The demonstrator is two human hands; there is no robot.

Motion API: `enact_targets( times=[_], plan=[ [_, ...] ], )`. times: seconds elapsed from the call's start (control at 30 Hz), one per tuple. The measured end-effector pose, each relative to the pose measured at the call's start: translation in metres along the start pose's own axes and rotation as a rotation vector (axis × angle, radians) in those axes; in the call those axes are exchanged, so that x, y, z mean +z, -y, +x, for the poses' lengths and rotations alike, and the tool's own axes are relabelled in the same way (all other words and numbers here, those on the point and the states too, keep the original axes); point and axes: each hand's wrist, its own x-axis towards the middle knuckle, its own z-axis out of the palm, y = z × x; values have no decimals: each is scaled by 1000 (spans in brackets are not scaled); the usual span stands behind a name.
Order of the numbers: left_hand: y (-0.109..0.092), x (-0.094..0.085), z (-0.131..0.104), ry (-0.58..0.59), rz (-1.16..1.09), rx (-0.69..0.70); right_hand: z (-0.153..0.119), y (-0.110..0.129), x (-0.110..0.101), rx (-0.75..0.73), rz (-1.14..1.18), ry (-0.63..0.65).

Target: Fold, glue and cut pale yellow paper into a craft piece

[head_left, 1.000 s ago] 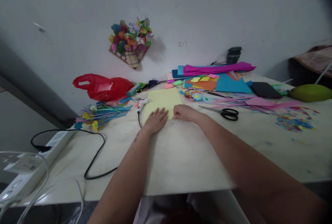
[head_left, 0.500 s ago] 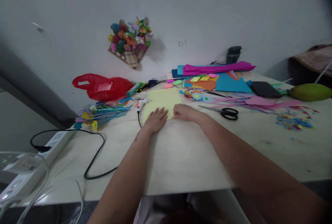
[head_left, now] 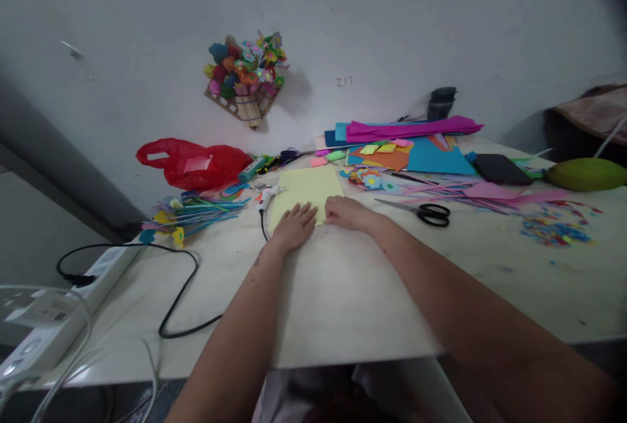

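Observation:
A pale yellow sheet of paper (head_left: 311, 187) lies flat on the table. My left hand (head_left: 296, 226) rests on its near left part, fingers stretched out. At the sheet's near right corner, my right hand (head_left: 347, 213) is closed with its fingers curled down; whatever they pinch is hidden, though the paper's edge runs under them. A white glue gun (head_left: 267, 197) lies beside the sheet on the left, its black cord running toward me. Black-handled scissors (head_left: 433, 215) lie to the right of my right hand.
Paper flowers on stems (head_left: 196, 213) and a red plastic bag (head_left: 196, 165) are at left. Coloured sheets (head_left: 441, 156), pink strips (head_left: 490, 191) and paper scraps (head_left: 556, 230) spread over the right side. A power strip (head_left: 105, 266) runs along the left edge, with a black cable (head_left: 179, 299) looping nearby.
My right hand has shifted very slightly left along the paper's near edge. My left hand and the sheet stay where they were.

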Motion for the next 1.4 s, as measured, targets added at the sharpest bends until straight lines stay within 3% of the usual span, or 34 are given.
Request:
enact_targets(
  times=[0.57,1.4],
  plan=[
    [-3,-1,-1,-2,-26,-32,5,9,-2,261,60,62],
    [-9,-1,2,-5,-25,-131,2,13,-9,294,55,105]
  ],
)
